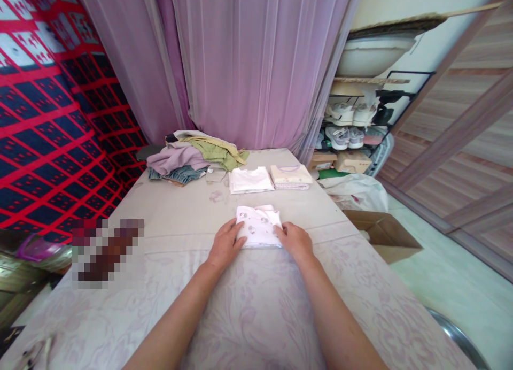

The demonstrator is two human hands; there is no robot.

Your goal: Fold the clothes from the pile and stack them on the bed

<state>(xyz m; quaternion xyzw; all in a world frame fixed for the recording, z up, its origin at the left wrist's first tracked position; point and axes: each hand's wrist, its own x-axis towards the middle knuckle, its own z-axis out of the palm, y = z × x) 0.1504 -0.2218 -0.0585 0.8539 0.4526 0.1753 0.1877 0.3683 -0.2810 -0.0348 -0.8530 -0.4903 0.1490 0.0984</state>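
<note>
A small folded white garment (pixel 259 225) with a cartoon print lies on the patterned bedsheet in front of me. My left hand (pixel 226 243) grips its left edge, with the thumb at the near corner and the fingers farther up the side. On the opposite side, my right hand (pixel 295 238) holds the right edge, fingertips on top of the cloth. Just beyond it sit a folded white shirt (pixel 251 180) and a stack of folded cream clothes (pixel 291 176), side by side.
A loose heap of clothes (pixel 182 159) lies at the bed's far left. Purple curtains (pixel 256 65) hang behind. To the right are an open cardboard box (pixel 385 233), a plastic bag (pixel 356 191) and a shoe rack (pixel 348 137). A blurred patch covers something at left.
</note>
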